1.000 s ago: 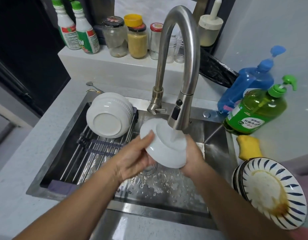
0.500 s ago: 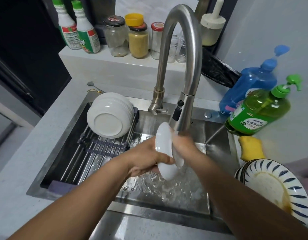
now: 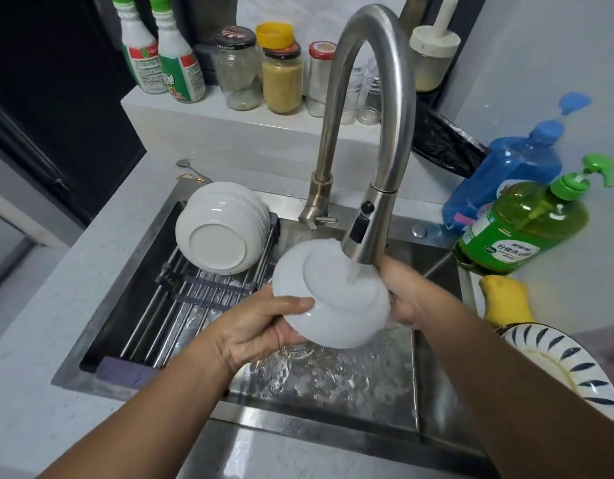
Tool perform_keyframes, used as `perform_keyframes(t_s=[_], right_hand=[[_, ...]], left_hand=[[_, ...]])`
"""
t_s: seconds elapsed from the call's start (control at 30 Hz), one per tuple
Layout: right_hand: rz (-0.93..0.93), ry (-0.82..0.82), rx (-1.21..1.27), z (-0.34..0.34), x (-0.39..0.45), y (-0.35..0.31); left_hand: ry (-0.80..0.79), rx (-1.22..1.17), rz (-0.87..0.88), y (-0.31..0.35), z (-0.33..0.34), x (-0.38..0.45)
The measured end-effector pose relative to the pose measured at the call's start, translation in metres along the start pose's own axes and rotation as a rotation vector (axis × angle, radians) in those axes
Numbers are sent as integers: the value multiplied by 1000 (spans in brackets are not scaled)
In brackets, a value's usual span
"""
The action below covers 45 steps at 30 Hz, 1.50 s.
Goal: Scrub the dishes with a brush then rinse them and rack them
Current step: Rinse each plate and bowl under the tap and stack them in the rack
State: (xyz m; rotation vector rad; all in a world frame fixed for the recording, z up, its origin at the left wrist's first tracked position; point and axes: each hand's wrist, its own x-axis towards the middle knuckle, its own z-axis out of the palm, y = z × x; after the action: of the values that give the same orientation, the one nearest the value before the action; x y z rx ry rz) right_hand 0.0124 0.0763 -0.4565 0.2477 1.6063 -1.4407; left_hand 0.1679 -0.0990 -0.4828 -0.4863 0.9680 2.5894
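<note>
1 white bowl point(image 3: 333, 305) bottom-up under the tap point(image 3: 367, 133) stream, over the sink's point(image 3: 437, 340) middle | 1 stack of white bowls point(image 3: 222, 226) at the rack's point(image 3: 194, 299) far end | left hand point(image 3: 260, 330) thumb and curled fingers clasp its rim | right hand point(image 3: 409, 299) grips opposite rim | 2 soap bottles: green point(image 3: 523, 226), blue point(image 3: 506, 174).

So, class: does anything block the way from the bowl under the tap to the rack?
Nothing visible blocks it. The bowl, held by the left hand and right hand, has open space leftward to the rack; stacked bowls fill its back end.

Glossy white bowl point(image 3: 333, 305); brushed-metal faucet point(image 3: 374, 98) and sink point(image 3: 433, 392).
</note>
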Motion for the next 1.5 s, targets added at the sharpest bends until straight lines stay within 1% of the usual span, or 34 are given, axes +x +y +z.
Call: perform_keyframes(t_s=[0.07, 0.13, 0.17, 0.2, 0.23, 0.27, 0.3, 0.33, 0.37, 0.4, 0.47, 0.53, 0.57, 0.63, 0.67, 0.73, 0.77, 0.83, 0.9, 0.97, 1.03, 1.1, 1.17, 1.23, 1.27, 1.3, 1.43, 1.5], right_hand=[[-13, -54, 251, -3, 11, 23], [-42, -121, 435, -2, 21, 43], [-66, -121, 494, 0, 23, 49], [-72, -80, 548, 3, 26, 54], [-77, 29, 586, 7, 23, 59], [-96, 167, 594, 13, 18, 60], [-120, 272, 577, 17, 16, 62], [-143, 334, 545, 23, 10, 62], [-147, 376, 507, 28, 8, 63], [-143, 400, 484, 35, 5, 64], [-130, 409, 484, 44, 0, 66], [-144, 426, 523, 44, -3, 68], [-161, 441, 526, 43, -3, 69], [-216, 473, 499, 43, -5, 70], [-236, 487, 490, 45, -7, 70], [-272, 514, 486, 48, -11, 69], [-289, 522, 496, 50, -12, 69], [-318, 539, 520, 55, -8, 67], [-338, 529, 528, 61, -5, 64], [-396, 501, 461, 64, -1, 63], [-485, 453, 337, 64, -4, 66], [-574, 361, 195, 64, -11, 70], [-629, 295, 29, 63, -13, 80], [-636, 254, -127, 63, -13, 91], [-646, 223, -222, 63, -13, 98], [-665, 183, -344, 62, -12, 104], [-772, 19, -864, 56, -17, 116], [-808, 49, -1140, 43, -22, 121]], left_hand=[[11, -100, 8, -2, -5, 5], [126, -104, 14, -4, -6, 14], [219, -29, 33, -5, -5, 20], [337, 108, 63, -7, -4, 28], [459, 326, 92, -10, -2, 34], [558, 598, 117, -15, 2, 39], [598, 891, 137, -21, 6, 44], [596, 1153, 151, -26, 13, 47], [556, 1343, 164, -32, 19, 50], [494, 1461, 188, -38, 29, 51], [382, 1542, 249, -47, 45, 53], [351, 1470, 271, -48, 48, 61], [365, 1435, 277, -47, 47, 66], [445, 1420, 276, -44, 37, 78], [505, 1373, 233, -41, 33, 81], [672, 1127, 130, -38, 30, 84], [763, 987, 112, -39, 27, 84], [876, 680, 123, -44, 24, 87], [894, 412, 142, -59, 23, 87], [842, 335, 88, -63, 38, 79], [765, 242, -3, -51, 52, 71], [640, 127, -36, -29, 56, 62], [527, 117, -49, -5, 55, 51], [493, 154, -70, 8, 54, 47], [490, 179, -69, 12, 53, 44], [522, 184, -62, 14, 50, 42], [697, 122, 79, 1, 26, 44], [686, 45, 131, -9, 10, 44]])
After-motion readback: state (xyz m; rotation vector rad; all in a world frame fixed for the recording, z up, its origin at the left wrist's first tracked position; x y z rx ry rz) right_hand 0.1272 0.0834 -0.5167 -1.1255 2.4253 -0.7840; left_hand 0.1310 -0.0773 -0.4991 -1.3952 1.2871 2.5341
